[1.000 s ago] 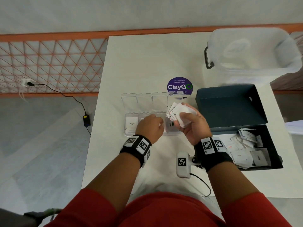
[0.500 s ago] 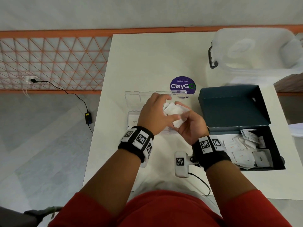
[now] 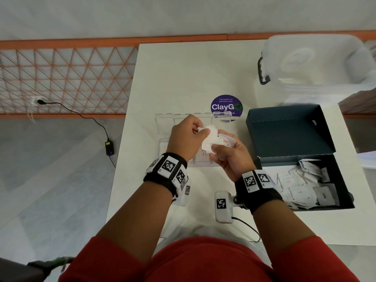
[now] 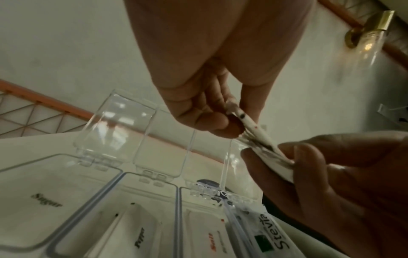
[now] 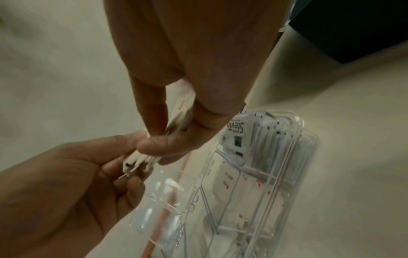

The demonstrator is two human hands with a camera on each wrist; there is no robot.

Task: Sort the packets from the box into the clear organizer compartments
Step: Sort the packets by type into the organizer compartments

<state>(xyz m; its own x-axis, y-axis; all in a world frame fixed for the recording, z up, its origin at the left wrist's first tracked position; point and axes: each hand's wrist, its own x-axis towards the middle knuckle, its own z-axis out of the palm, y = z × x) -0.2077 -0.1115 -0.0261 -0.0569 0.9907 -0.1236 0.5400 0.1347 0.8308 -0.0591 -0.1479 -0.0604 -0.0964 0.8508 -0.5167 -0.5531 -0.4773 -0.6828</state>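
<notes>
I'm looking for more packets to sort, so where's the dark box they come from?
In the head view the dark box sits open on the table's right side, just right of the right hand and in front of the clear storage bin.

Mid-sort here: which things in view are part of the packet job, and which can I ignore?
Part of the job:
- left hand, pinching a packet from the stack
- right hand, holding the stack of packets
- clear organizer, lids open, with Sugar, Pepper, Salt and Stevia compartments
- dark box with loose packets

Just lying about:
- lidded plastic tub
- ClayGo sticker
- power adapter on the floor
</notes>
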